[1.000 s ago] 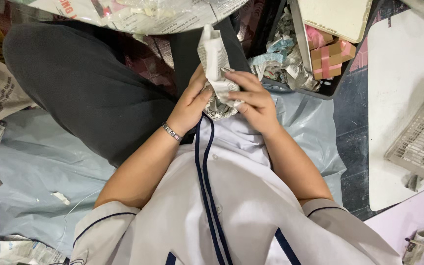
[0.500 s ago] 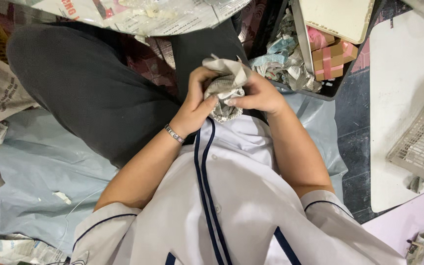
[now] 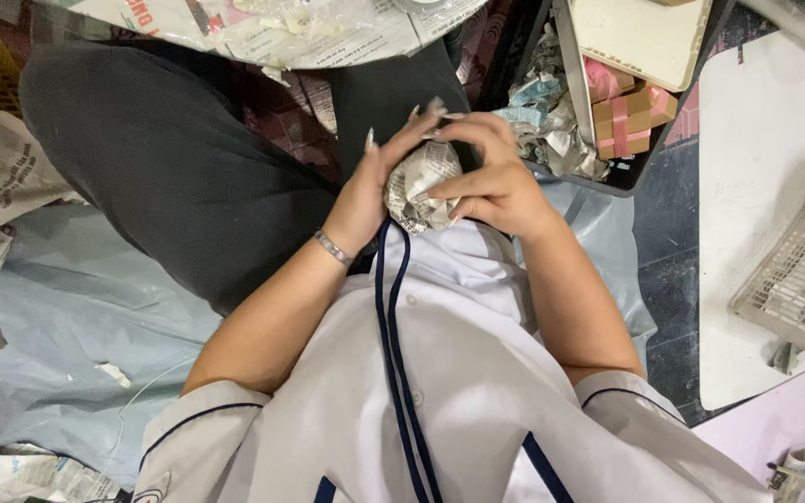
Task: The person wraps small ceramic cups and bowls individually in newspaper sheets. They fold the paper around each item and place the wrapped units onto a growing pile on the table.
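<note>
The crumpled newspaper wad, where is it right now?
In the head view the crumpled newspaper wad sits near centre frame, pressed between the left hand and the right hand, just above the white shirt.

A single head-worn camera looks steeply down the wearer's own front, the white shirt (image 3: pixel 440 391) filling the lower frame at very close range. Both hands, left hand (image 3: pixel 375 186) and right hand (image 3: pixel 491 182), sit near frame centre, just above the lap. The view faces forward toward a dark tray (image 3: pixel 640 182) at top right, with the white bench (image 3: pixel 766 140) along the right edge.
</note>
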